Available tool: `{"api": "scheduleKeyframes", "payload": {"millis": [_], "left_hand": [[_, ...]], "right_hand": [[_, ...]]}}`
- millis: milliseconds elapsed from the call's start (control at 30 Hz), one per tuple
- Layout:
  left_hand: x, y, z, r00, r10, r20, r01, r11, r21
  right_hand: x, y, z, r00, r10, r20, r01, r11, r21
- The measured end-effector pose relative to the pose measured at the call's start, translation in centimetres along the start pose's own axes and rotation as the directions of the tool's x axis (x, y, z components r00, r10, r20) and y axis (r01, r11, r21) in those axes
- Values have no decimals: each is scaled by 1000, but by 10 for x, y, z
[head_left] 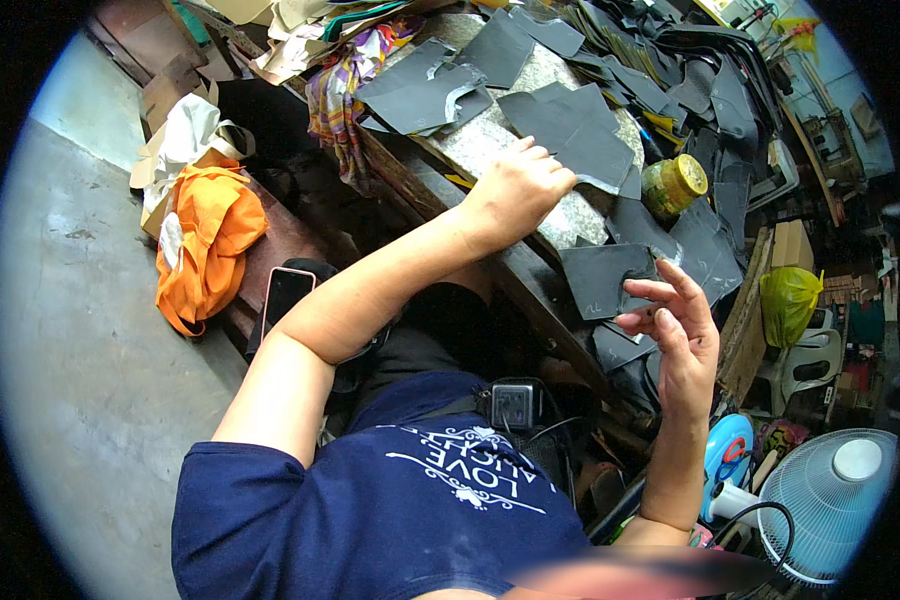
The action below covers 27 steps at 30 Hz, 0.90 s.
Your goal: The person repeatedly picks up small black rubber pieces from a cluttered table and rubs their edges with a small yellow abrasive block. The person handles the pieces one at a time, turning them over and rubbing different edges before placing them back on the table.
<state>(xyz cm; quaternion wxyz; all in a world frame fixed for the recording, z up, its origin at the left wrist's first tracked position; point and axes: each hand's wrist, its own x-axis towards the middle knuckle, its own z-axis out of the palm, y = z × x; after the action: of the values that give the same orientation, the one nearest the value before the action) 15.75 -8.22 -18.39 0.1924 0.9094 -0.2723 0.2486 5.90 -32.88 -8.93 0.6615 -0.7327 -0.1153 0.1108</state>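
Note:
My left hand [520,192] is closed in a fist, knuckles up, over the near edge of the worktable [573,220]. Whatever it may hold is hidden. Just beyond it lie dark grey flat cut pieces [575,130] of a leather-like sheet. My right hand [685,330] is raised, its fingers bent but apart, with nothing visible between them. Beside its fingertips is a dark grey piece [595,285] with a pale mark; I cannot tell if they touch. A yellow, smeared jar [675,185] stands between the hands, farther back among more pieces.
Stacks of dark sheets [715,80] cover the far right of the table. A checked cloth [345,95] hangs over its left edge. An orange bag [210,240] and a phone [288,297] lie left of me. A fan [830,500] stands at right, below a yellow-green bag [790,302].

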Motion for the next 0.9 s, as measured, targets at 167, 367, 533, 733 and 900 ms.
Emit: {"api": "scheduleKeyframes", "payload": {"millis": [167, 367, 533, 733, 900], "left_hand": [[-4, 7, -14, 989, 141, 49, -126, 965, -229], [27, -30, -8, 981, -87, -175, 121, 974, 191], [31, -33, -3, 962, -274, 16, 264, 941, 213], [17, -19, -11, 941, -263, -211, 282, 957, 63], [17, -32, -19, 854, -328, -404, 236, 936, -261]], "right_hand": [[-1, 2, -1, 999, -18, 49, 17, 999, 28], [-2, 5, 3, 995, -41, 93, 37, 998, 43], [-7, 8, 2, 995, -53, 90, 49, 998, 43], [-8, 11, 1, 996, -34, 80, 33, 999, 14], [-8, 12, 0, 996, -42, 76, 42, 999, 2]]}}
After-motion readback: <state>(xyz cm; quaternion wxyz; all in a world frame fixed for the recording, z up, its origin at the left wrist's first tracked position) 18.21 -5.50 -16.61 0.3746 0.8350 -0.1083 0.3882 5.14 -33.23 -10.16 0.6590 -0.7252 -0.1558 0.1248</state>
